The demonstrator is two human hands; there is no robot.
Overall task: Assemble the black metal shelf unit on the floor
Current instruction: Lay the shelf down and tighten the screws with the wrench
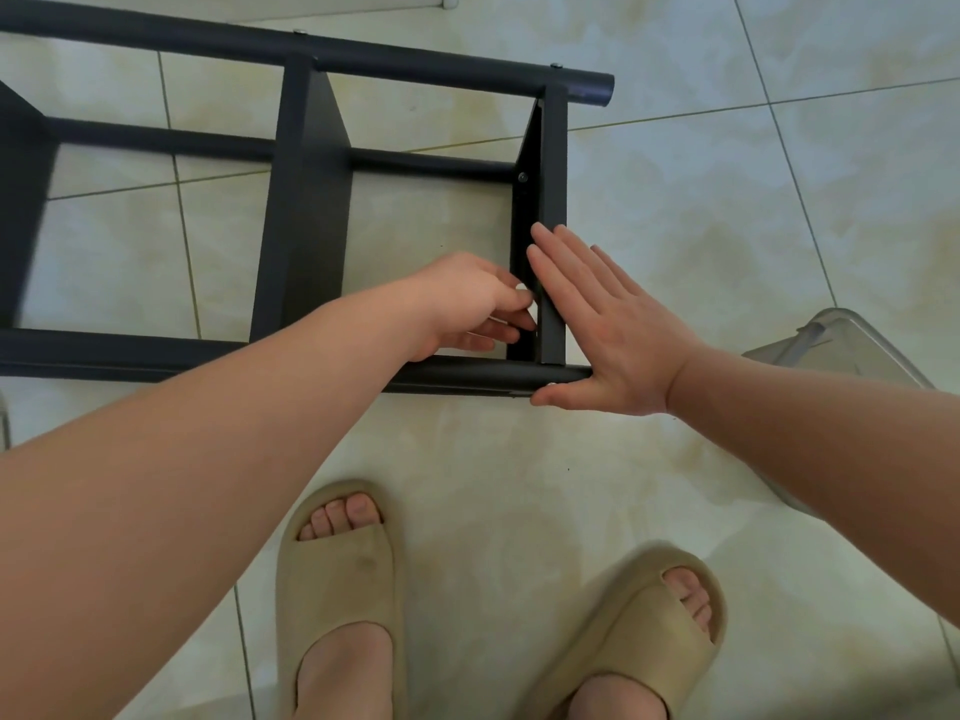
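Black metal shelf unit lay on its side on the tiled floor. At the inner face of its end panel, left hand pinched a small white piece; fastener type could not be told. Right hand pressed flat on the panel's outer face, fingers straight. Judgement: brace firmly and hold the piece square to its hole while turning. Clear plastic container sat right of the panel, apart. Beige slippers stood on the near side of the panel. Nothing seen blocking.

Floor: glossy cream tiles, thin grout lines | Foreground: left sandal, right sandal, beige, open-toed, worn | Right edge: clear plastic container
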